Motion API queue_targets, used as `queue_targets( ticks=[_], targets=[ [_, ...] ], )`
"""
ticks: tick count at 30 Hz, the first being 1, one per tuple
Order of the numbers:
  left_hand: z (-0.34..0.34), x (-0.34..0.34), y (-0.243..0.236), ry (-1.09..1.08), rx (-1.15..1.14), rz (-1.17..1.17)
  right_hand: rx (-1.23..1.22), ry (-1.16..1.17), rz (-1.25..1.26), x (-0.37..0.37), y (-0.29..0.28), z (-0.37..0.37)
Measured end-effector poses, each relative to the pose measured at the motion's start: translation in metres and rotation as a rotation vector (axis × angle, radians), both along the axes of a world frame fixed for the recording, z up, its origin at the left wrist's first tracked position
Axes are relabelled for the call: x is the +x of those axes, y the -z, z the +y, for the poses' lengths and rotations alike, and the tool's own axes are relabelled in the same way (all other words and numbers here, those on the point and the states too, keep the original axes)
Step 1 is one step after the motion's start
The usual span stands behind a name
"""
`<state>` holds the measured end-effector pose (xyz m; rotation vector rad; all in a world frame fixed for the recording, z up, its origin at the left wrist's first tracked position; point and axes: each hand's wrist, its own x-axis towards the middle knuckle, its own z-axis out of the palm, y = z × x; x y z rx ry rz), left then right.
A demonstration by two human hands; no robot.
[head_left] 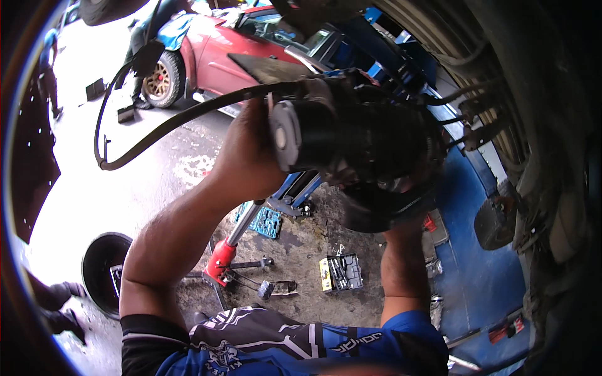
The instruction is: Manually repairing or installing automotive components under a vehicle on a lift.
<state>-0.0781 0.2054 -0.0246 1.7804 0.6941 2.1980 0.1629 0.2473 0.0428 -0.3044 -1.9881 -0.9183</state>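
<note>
A black cylindrical car part (376, 135) with a pale metal end plate (286, 136) is held up in front of me, under a raised vehicle. My left hand (251, 150) is closed against its left end, beside the plate; most of its fingers are hidden behind it. From below, my right forearm (404, 269) reaches up to the underside of the dark assembly, which covers the right hand and its fingers. A thick black hose (188, 122) arches from the top of the part to the left.
Vehicle underbody (533, 125) fills the right side. Below stand a red and silver jack (221, 260), a teal tool set (260, 220), an open socket case (342, 274) and a black tub (103, 269). A red car (216, 59) and other people are farther off.
</note>
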Motion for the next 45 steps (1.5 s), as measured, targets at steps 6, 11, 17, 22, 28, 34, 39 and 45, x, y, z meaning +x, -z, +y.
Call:
queue_targets(
  ticks=[6,11,17,22,28,34,39,45],
  targets=[
    [0.016,0.004,-0.004,0.214,-0.094,-0.230,0.040,0.223,-0.185,0.008,-0.024,0.013],
    [0.012,-0.002,0.003,-0.112,-0.096,0.001,0.021,0.071,-0.368,-0.005,-0.050,0.025],
    [0.005,-0.013,0.002,-0.081,0.018,0.009,-0.014,-0.073,-0.522,-0.018,-0.070,0.035],
    [0.001,-0.013,-0.001,-0.089,-0.058,0.021,-0.064,-0.047,-0.533,-0.018,-0.071,0.032],
    [0.009,-0.008,0.002,-0.038,-0.141,0.027,-0.094,-0.007,-0.638,-0.005,-0.082,0.054],
    [0.011,-0.018,0.004,-0.007,-0.133,0.072,-0.054,-0.226,-0.546,-0.019,-0.074,0.041],
    [0.011,-0.027,0.001,0.002,-0.032,0.146,-0.059,-0.075,-0.612,-0.028,-0.080,0.028],
    [0.013,-0.029,0.004,-0.038,-0.047,0.186,-0.003,-0.045,-0.533,-0.017,-0.073,0.042]
  ],
)
